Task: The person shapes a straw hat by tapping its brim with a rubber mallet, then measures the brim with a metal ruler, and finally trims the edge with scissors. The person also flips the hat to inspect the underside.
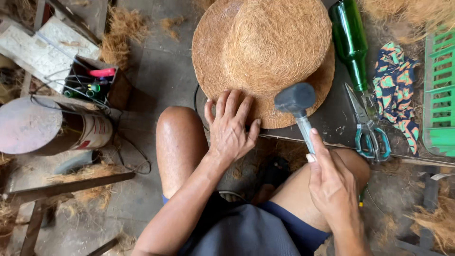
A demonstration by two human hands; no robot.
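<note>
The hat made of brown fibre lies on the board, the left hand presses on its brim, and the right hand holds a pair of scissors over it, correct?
Not quite: the right hand holds a rubber mallet, as the head view shows. The scissors lie beside the hat, which the left hand presses.

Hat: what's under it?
The hat lies on a dark board, visible beyond its brim. The left hand presses the brim's near edge. Whatever sits beneath the crown is covered.
</note>
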